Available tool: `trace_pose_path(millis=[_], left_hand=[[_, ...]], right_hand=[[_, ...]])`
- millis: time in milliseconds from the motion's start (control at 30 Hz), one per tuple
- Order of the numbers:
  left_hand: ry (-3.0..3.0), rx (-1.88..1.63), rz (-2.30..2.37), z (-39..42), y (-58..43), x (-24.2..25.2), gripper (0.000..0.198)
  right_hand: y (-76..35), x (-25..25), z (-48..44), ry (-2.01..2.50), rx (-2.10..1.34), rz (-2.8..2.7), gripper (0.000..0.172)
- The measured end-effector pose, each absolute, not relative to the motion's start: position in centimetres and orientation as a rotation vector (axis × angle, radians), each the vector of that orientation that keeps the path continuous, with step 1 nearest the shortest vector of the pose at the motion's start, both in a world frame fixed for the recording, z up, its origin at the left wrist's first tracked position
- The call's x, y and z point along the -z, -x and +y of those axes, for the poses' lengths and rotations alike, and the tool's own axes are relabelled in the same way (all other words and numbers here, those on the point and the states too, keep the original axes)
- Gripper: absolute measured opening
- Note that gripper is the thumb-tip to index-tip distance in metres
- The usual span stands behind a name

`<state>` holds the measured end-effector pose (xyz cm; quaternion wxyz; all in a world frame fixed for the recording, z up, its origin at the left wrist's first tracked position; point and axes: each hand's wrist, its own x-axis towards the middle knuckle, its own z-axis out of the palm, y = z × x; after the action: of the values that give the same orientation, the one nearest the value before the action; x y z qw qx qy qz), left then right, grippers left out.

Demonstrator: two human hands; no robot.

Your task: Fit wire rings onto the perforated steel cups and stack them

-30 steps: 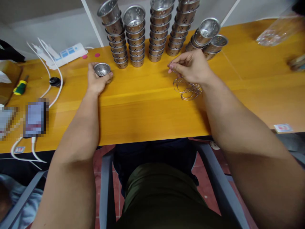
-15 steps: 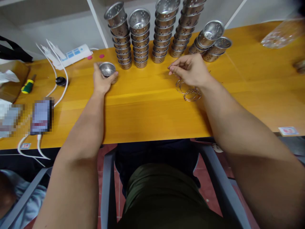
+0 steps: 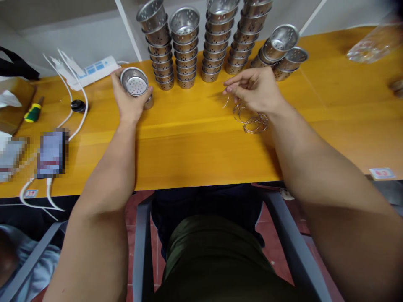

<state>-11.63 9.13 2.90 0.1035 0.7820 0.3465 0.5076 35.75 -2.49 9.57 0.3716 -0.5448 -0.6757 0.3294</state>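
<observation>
At the left, my left hand (image 3: 127, 98) is wrapped round a perforated metal cup (image 3: 136, 84), its open mouth tilted towards me. Part of another metal cup (image 3: 149, 102) shows just below it, beside my thumb. Over on the right, my right hand (image 3: 256, 89) is closed in a pinch on a thin curved wire (image 3: 226, 102) that hangs from the fingertips. Several thin wire rings (image 3: 255, 124) lie loosely heaped on the table under that hand.
Tall stacks of perforated cups (image 3: 186, 56) stand along the back of the wooden table (image 3: 201, 151), with leaning cups (image 3: 280, 44) to their right. A power strip (image 3: 99, 71), phone (image 3: 50, 153), cables and green-yellow screwdriver (image 3: 33, 112) lie left. A plastic bag (image 3: 370, 46) is far right.
My left hand has raised its cup slightly up and left, uncovering part of the cup below. My right hand stays near the rings; the wire in its fingers now shows hanging down.
</observation>
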Motion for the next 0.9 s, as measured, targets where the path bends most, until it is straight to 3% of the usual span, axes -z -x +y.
trace_pose_path(millis=[100, 200, 367, 600, 900], left_hand=[[-2.185, -1.842, 0.997, 8.4, 9.4, -2.7, 0.116], [-2.198, -1.589, 1.003, 6.5, 5.7, -2.0, 0.111], [-2.166, -1.469, 0.889, 3.1, 0.0, 0.0, 0.111], [-2.226, -1.230, 0.671, 1.5, -2.2, 1.7, 0.113], [-2.245, -1.150, 0.658, -0.3, -2.5, 0.1, 0.102]], right_hand=[[-35.6, -9.7, -2.6, 1.324, -0.842, -1.732, 0.006], [-34.9, -10.1, -3.2, 1.299, -0.834, -1.727, 0.018], [-32.1, -10.9, -5.2, 1.217, -0.871, -1.754, 0.032], [-29.4, -9.9, -6.2, 1.237, -0.815, -1.818, 0.067], [-29.0, -9.2, -5.9, 1.284, -0.780, -1.869, 0.059]])
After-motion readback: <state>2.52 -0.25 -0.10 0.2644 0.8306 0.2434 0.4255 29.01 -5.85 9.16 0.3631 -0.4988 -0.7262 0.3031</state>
